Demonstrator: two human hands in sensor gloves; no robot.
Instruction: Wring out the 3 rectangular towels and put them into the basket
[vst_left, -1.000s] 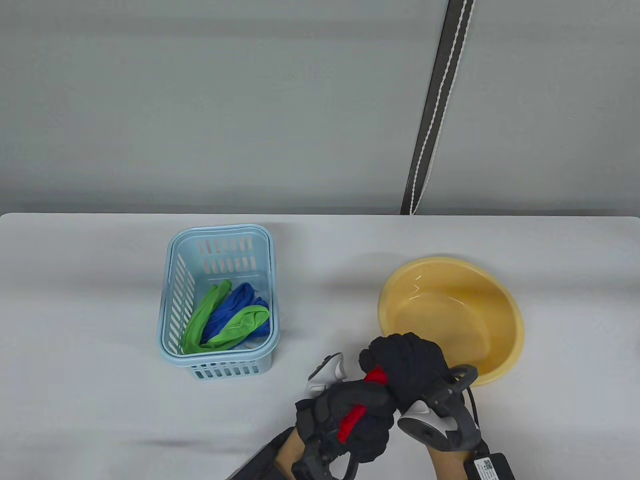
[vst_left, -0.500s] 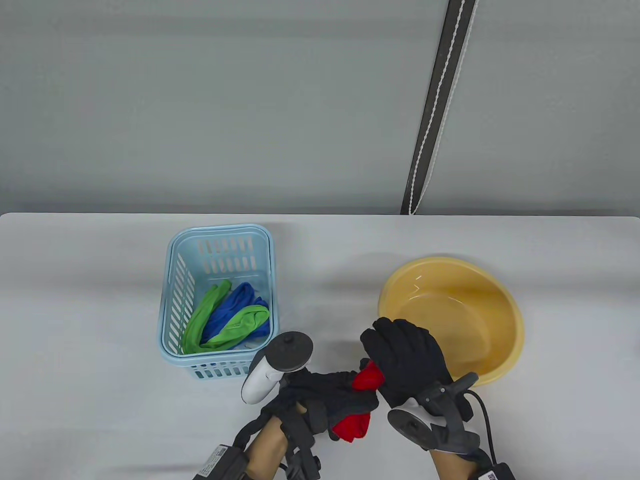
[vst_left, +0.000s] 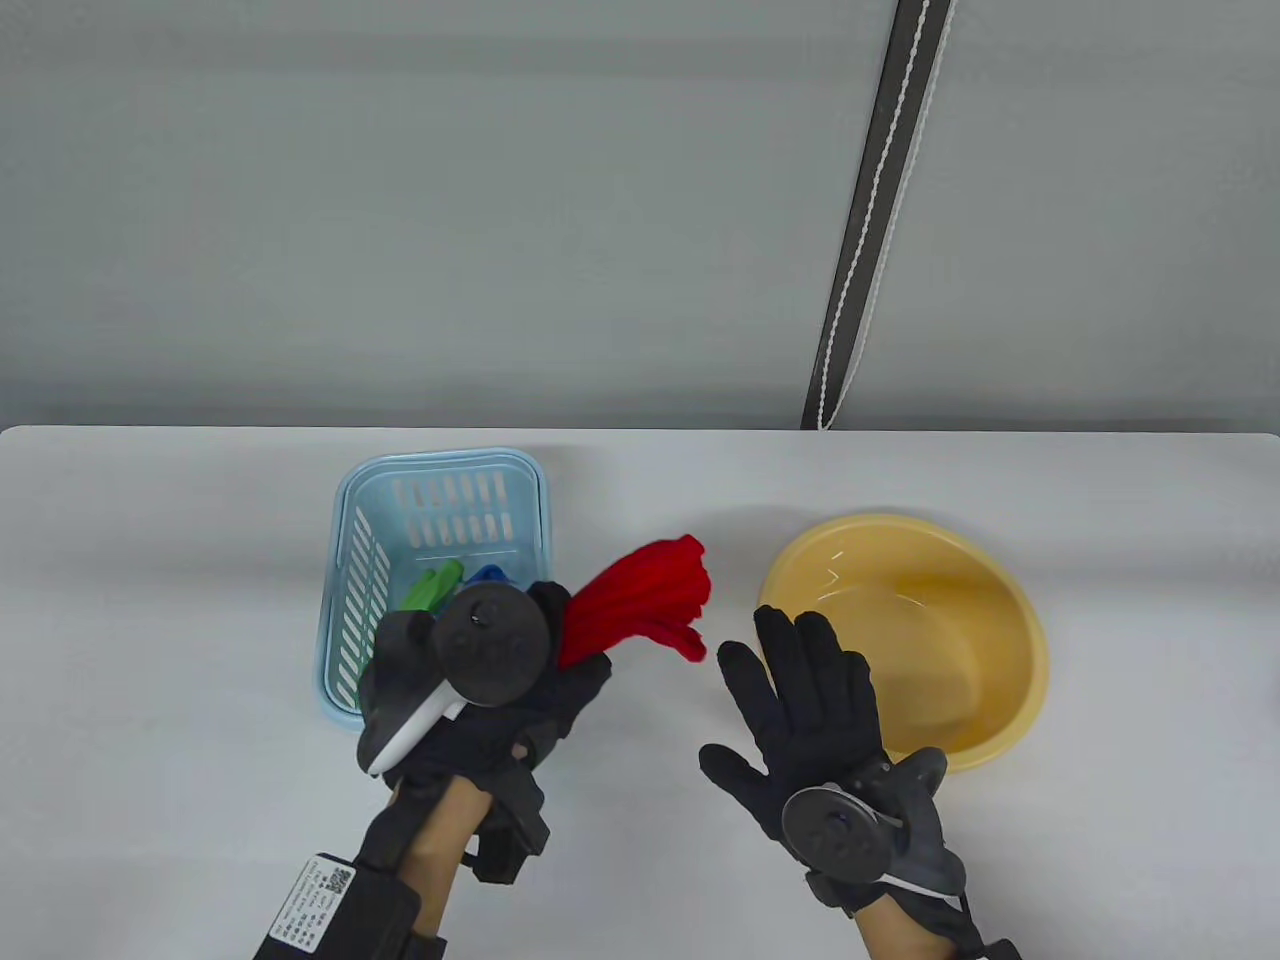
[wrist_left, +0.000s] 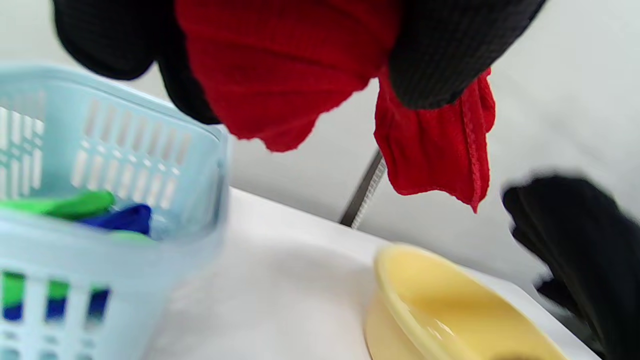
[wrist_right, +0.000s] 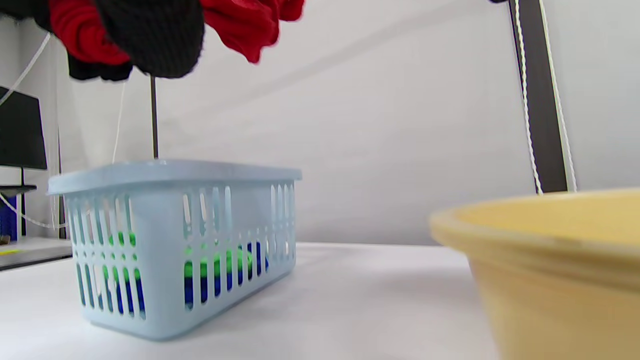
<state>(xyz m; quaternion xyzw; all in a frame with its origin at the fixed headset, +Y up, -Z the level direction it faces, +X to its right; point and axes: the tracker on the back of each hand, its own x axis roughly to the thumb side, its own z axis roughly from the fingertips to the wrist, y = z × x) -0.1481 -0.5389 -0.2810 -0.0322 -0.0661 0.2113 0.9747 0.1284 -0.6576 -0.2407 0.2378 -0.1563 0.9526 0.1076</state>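
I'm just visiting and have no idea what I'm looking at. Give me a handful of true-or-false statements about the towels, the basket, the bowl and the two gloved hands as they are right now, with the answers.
1. The left hand grips the red cloth towel. True.
2. The right hand also holds the red towel. False: its fingers are spread and hold nothing.
3. The light blue slotted plastic basket contains a green towel and a blue towel. True.
4. The red towel lies inside the yellow plastic bowl. False: it is held up in the air, between the basket and the bowl.
5. The yellow bowl stands to the left of the basket. False: it stands to its right in the table view.
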